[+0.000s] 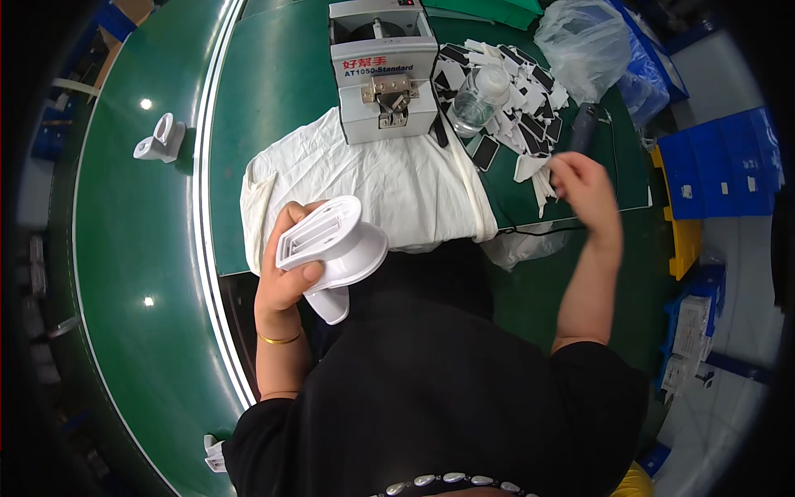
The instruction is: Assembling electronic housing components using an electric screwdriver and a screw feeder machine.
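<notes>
White plastic part (352, 255) is clamped in the person's left hand (283, 269), in front of the body, thumb on its near side and fingers round its far left side; most of it juts out to the right of the hand, slotted opening facing up. Well to the right, the right hand (586, 186) is at the near edge of a pile of black and white pieces (527, 101); whether its fingers are closed on one, I cannot tell. Beyond the left hand, a white cloth (389, 195) covers part of a green table (273, 83), with a grey machine (383, 66) at its far edge and a clear bottle (470, 113) beside the pile.
</notes>
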The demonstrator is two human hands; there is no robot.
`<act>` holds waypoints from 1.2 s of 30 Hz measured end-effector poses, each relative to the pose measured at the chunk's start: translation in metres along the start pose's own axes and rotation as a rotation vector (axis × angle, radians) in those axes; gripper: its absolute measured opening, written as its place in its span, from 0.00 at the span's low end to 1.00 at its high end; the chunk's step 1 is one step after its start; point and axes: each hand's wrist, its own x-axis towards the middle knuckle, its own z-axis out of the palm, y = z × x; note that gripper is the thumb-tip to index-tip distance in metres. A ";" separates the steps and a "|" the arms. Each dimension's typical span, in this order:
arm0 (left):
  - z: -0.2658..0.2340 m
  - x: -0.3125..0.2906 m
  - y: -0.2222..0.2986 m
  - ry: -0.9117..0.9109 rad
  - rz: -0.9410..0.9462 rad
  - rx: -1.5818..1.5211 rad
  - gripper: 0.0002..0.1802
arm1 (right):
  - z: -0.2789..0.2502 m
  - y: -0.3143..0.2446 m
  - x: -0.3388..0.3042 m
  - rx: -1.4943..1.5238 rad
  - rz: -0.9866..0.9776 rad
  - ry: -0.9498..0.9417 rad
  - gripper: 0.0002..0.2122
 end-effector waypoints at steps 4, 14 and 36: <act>0.006 0.002 -0.012 -0.011 -0.096 -0.180 0.36 | -0.057 -0.009 -0.020 -0.637 0.139 0.445 0.10; 0.048 0.019 -0.011 -0.242 -0.072 -0.065 0.58 | 0.072 0.003 0.016 -0.533 -0.576 0.242 0.14; 0.071 0.015 -0.004 -0.069 0.126 0.463 0.58 | 0.090 -0.021 0.010 -0.062 -0.333 0.367 0.09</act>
